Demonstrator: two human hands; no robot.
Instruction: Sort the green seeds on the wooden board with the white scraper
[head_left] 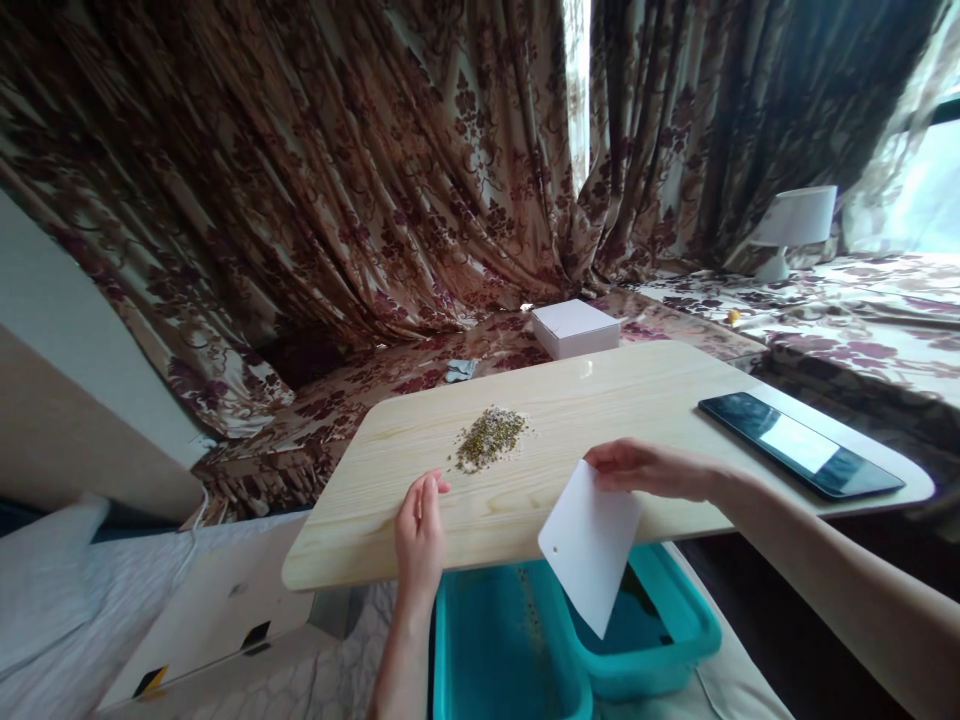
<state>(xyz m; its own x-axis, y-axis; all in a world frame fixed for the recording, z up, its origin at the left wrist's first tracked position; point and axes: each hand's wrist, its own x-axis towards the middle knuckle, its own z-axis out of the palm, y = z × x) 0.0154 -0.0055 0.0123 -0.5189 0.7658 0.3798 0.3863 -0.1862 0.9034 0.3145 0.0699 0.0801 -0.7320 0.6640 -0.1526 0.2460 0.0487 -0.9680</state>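
My right hand (626, 467) is closed on the upper edge of a thin white card (591, 545) with a small hole near one corner. The card hangs tilted over the table's front edge, partly covering a teal plastic bin with dark contents (694, 625). My left hand (420, 525) is at the front edge of the wooden tabletop (352, 500), its fingers drawn together and nothing visible in them. Beyond both hands, a pile of small green and whitish grains (491, 438) lies on the tabletop. A second teal bin (495, 640) sits below the edge, between my forearms, with some grains in it.
A tablet (799, 445) lies at the table's right end. Behind the table are a white box (576, 328) and a small grey cloth (460, 370) on a patterned cover. A white lamp (795, 220) stands back right. A large flat carton (217, 610) lies low at left.
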